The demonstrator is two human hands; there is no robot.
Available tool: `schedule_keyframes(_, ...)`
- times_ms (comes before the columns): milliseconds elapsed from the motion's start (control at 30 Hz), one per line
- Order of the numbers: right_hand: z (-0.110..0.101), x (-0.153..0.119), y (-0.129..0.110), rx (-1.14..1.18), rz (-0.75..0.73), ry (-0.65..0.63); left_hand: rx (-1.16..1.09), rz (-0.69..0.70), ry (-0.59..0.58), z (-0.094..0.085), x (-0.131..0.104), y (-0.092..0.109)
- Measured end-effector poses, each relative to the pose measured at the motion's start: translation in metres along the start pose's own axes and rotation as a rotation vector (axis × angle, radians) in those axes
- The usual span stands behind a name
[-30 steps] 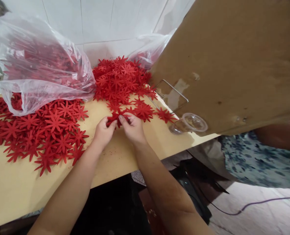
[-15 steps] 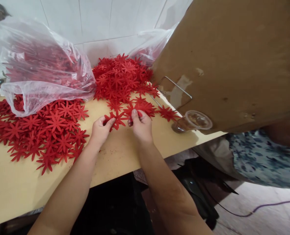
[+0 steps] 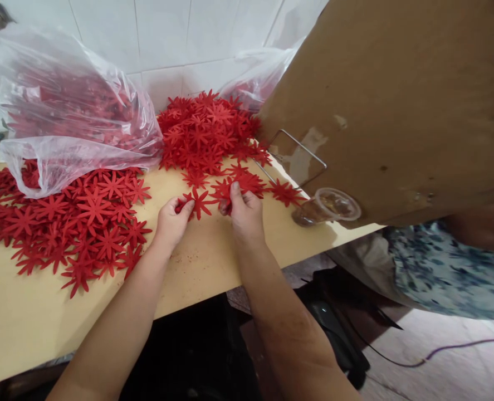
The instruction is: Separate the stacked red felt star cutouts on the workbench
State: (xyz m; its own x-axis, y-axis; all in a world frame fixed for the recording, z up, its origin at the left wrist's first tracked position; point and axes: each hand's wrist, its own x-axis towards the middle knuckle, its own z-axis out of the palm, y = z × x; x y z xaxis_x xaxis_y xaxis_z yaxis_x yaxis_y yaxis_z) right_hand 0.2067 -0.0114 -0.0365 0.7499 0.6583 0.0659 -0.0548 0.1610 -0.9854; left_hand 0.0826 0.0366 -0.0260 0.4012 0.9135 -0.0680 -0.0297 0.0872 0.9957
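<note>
Between thumb and fingers, my left hand [image 3: 173, 221] pinches a red flower-shaped cutout [image 3: 199, 203] with narrow petals. My right hand [image 3: 245, 214] is closed on more red petals just to the right; the fingers partly hide them, and I cannot tell how many pieces they belong to. Both hands are a little above the table's front half. Just beyond my right hand lies a small group of red cutouts [image 3: 250, 184]. A tall heap of the same cutouts [image 3: 205, 133] rises behind the hands, and a wide pile [image 3: 92, 217] spreads to the left.
A clear plastic bag [image 3: 79, 111] full of red pieces rests on the left pile. Another bag [image 3: 255, 72] stands against the tiled wall. At right are a cardboard box [image 3: 397, 100], a bent wire frame [image 3: 303, 147] and a plastic cup [image 3: 334, 207]. A person's patterned clothing [image 3: 447, 267] shows beyond.
My right hand has shifted slightly right, widening the space between the hands. My left hand keeps its pinch on the flower-shaped cutout, almost in place.
</note>
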Motion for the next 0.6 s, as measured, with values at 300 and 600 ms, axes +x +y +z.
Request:
schedule_keyframes(300, 0.006, -0.015, -0.008, -0.016, -0.145, -0.464, -0.056, -0.026, -0.06, -0.001, 0.004, -0.009)
schedule_keyframes(600, 0.001, -0.004, 0.003, 0.164, 0.099, -0.149, -0.061, -0.018, 0.017, 0.001, 0.001, -0.002)
